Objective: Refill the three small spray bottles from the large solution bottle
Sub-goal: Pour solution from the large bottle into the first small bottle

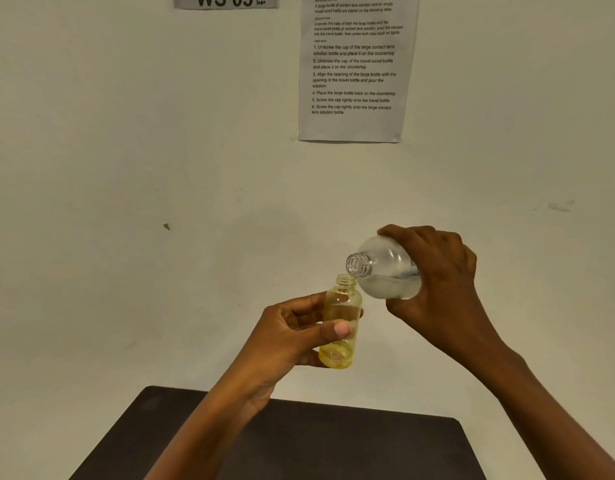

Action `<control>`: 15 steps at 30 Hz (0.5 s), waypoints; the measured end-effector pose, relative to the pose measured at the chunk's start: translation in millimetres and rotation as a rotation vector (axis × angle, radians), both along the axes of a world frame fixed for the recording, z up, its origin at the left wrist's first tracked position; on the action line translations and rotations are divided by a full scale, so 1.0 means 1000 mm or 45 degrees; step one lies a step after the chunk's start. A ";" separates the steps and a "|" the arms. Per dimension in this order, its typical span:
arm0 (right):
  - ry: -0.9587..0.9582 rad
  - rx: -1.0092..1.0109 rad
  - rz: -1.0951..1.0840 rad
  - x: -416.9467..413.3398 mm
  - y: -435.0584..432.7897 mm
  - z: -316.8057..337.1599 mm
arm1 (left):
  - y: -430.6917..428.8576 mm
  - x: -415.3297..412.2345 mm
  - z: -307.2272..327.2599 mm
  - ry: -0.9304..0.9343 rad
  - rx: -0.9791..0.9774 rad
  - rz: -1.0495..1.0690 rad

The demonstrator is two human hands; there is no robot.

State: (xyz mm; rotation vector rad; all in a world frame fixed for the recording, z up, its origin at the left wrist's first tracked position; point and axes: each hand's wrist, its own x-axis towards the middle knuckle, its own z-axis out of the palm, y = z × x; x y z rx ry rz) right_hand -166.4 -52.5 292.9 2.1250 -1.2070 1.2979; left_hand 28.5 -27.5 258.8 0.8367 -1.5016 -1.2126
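You are at the pouring step. Your left hand [292, 336] curls thumb and fingers round a small yellow bottle [341, 306], uncapped and upright, held in the air above the dark counter [299, 445]. Your right hand [437, 282] wraps the body of the large solution bottle [385, 271], tipped on its side with its open neck just above the small bottle's mouth. No stream shows (the clear liquid pools low, short of the neck), so the next move likely calls for more tilt with the two mouths lined up. The other two small bottles are out of view. On the wall a sign [226, 1] reads "WS 05". A printed sheet [354, 74] lists six steps, among them "Screw the cap tightly onto the travel bottle".
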 end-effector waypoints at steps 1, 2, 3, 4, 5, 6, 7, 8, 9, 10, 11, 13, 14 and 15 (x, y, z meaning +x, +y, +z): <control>-0.015 0.008 0.013 0.000 0.001 -0.001 | 0.000 0.000 0.000 0.001 0.000 -0.005; -0.030 0.018 0.023 0.000 0.001 -0.001 | 0.001 0.000 0.000 0.003 0.000 -0.009; -0.041 0.027 0.029 0.000 0.002 -0.001 | 0.001 0.000 0.000 0.006 0.001 -0.015; -0.048 0.032 0.033 0.000 0.002 -0.001 | 0.001 0.000 0.000 0.009 0.001 -0.019; -0.053 0.033 0.035 -0.001 0.002 0.000 | 0.002 -0.001 0.000 0.011 0.001 -0.024; -0.056 0.030 0.036 -0.001 0.002 0.001 | 0.002 -0.001 0.000 0.012 0.001 -0.025; -0.056 0.025 0.035 -0.002 0.002 0.002 | 0.003 -0.001 0.000 0.012 0.000 -0.025; -0.053 0.016 0.030 -0.003 0.003 0.003 | 0.002 -0.001 0.000 0.011 -0.002 -0.022; -0.051 0.007 0.022 -0.003 0.003 0.004 | 0.002 -0.002 0.000 0.009 -0.004 -0.021; -0.051 0.000 0.014 -0.003 0.003 0.005 | 0.002 -0.002 0.000 0.008 -0.007 -0.019; -0.049 -0.005 0.009 -0.003 0.003 0.005 | 0.003 -0.002 0.000 0.009 -0.009 -0.018; -0.039 -0.015 0.006 -0.004 0.002 0.005 | 0.002 -0.002 0.000 0.007 -0.015 -0.016; -0.033 -0.021 0.008 -0.004 0.002 0.004 | 0.002 -0.002 0.000 0.005 -0.018 -0.014; -0.026 -0.024 0.009 -0.004 0.001 0.003 | 0.002 -0.002 0.000 0.003 -0.020 -0.013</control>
